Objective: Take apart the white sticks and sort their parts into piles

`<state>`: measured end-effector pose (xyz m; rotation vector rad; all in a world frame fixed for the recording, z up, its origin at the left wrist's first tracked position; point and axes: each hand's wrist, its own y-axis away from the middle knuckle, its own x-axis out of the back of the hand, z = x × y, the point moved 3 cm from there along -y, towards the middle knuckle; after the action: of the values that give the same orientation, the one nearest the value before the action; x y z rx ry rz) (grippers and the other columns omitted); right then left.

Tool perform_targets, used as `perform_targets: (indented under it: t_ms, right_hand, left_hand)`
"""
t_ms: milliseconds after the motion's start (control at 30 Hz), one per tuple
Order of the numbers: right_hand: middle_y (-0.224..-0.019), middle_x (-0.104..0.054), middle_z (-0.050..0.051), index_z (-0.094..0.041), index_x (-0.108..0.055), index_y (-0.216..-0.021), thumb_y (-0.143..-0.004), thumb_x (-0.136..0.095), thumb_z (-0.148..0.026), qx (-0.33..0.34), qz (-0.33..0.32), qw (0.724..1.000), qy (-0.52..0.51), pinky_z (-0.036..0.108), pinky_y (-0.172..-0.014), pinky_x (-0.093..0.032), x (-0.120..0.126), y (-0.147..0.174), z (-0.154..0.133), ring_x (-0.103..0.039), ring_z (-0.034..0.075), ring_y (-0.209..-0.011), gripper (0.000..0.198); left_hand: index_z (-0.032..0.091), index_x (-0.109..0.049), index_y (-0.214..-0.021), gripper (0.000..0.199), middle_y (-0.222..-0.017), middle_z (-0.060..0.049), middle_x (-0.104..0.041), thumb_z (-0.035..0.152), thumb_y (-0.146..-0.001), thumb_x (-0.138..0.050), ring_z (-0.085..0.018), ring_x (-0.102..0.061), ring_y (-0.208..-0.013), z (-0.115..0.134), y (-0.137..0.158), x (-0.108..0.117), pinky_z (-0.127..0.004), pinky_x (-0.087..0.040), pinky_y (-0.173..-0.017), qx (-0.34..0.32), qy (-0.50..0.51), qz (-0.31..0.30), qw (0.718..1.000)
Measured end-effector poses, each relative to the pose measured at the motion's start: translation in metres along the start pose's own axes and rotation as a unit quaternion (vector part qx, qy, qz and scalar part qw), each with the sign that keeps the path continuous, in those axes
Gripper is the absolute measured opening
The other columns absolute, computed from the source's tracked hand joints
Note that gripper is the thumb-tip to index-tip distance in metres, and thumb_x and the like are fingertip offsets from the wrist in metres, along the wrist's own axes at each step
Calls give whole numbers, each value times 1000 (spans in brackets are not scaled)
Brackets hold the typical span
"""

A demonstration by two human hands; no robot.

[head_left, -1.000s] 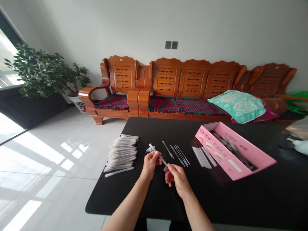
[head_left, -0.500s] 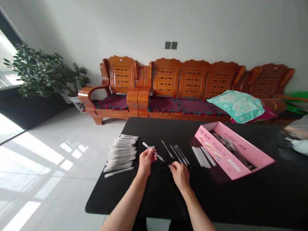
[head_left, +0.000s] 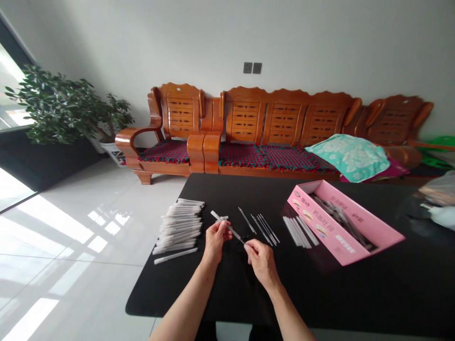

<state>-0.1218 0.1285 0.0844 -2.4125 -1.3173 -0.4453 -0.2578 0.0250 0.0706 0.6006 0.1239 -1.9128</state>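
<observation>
Pen barrel [head_left: 235,234], slim and whitish, lies slantwise between the two hands over the middle of the bench [head_left: 302,293], its far end pointing left and its near end right. The left grip [head_left: 215,239] is grasping it around the middle, thumb and fingers pressed together, with the far end jutting out beyond them. The right grip [head_left: 262,259] is pinching the near end; whether those fingertips also hold some smaller part is hidden. A few small black pieces [head_left: 245,237] lie on the dark surface just beyond the right fingertips, too small to make out. Behind the left grip, partly covered, are some small pale pieces [head_left: 223,218].

To the left sits a heap of whitish pens [head_left: 179,227], stacked roughly side by side, dark at their right ends. Farther off and right of the hands lie several thin refills [head_left: 266,229], one of them apart from the others on the left. Right of these, a row of pale tubes [head_left: 300,232] lies beside a pink box [head_left: 320,222], which holds many dark sticks [head_left: 341,218].
</observation>
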Motion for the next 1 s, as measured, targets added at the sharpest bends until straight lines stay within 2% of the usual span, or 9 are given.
perform_targets:
  t_ms: [167,300,367,500,633,733,833,933,1000]
  right_hand:
    - [-49,-49,-2,-20,-64,-74,-89,-53,-52,-16,22,1000,5,25,-51,-36,21,13,23,-48,14,-47,38]
    - [-49,-51,-1,-19,-64,-75,-88,-51,-52,-40,81,994,58,26,-54,-38,41,19,45,-50,16,-49,38]
    - [-53,-56,2,-20,-65,-74,-87,-49,-51,-55,118,986,107,27,-55,-38,49,19,55,-52,17,-51,38]
    - [-62,-65,8,-20,-67,-75,-87,-44,-47,-72,161,962,209,29,-57,-37,55,12,64,-58,21,-56,38]
    - [-75,-71,13,-19,-72,-87,-86,-45,-49,-69,185,956,219,31,-62,-40,52,2,56,-64,25,-66,40]
    - [-67,-68,10,-19,-71,-89,-87,-47,-56,-69,147,980,113,31,-61,-44,40,-2,38,-62,22,-62,44]
    - [-58,-63,5,-18,-66,-78,-87,-48,-63,-106,35,990,-86,25,-45,-40,17,-4,16,-56,17,-51,49]
    - [-54,-59,1,-16,-64,-81,-83,-56,-63,-140,-46,950,-274,20,-35,-31,-2,-1,-2,-49,12,-42,47]
    - [-46,-52,-4,-16,-62,-82,-83,-61,-58,-148,-86,913,-371,19,-33,-26,-9,2,-9,-41,8,-36,42]
  left_hand:
    - [10,-70,-80,45,-61,-2,-65,51,-64,-79,-10,-57,-52,26,-10,17,-20,-49,-51,-77,5,58,995]
    - [11,-70,-85,44,-68,-2,-66,51,-68,-76,-10,-58,-56,43,-11,22,-21,-51,-55,-132,1,101,986]
    - [11,-70,-85,45,-67,-2,-66,52,-68,-76,-10,-58,-56,41,-9,19,-21,-51,-54,-122,-6,88,989]
    - [9,-72,-85,48,-65,-4,-65,52,-66,-78,-10,-58,-53,24,-1,8,-21,-50,-51,-62,-27,17,998]
    - [9,-73,-84,47,-64,-5,-65,53,-67,-78,-11,-58,-53,7,10,-2,-21,-49,-51,-7,-44,-43,998]
    - [10,-74,-85,45,-66,-6,-65,53,-71,-74,-11,-57,-54,1,18,-12,-20,-47,-49,12,-75,-99,992]
    - [10,-76,-85,44,-61,-4,-61,52,-74,-73,-9,-51,-50,0,27,-23,-18,-40,-44,7,-124,-154,980]
    - [10,-77,-93,44,-58,-3,-59,51,-76,-72,-8,-46,-47,4,33,-31,-18,-33,-42,3,-143,-197,970]
    - [12,-74,-106,50,-69,-6,-65,52,-77,-71,-7,-46,-48,11,33,-32,-18,-32,-43,11,-105,-196,975]
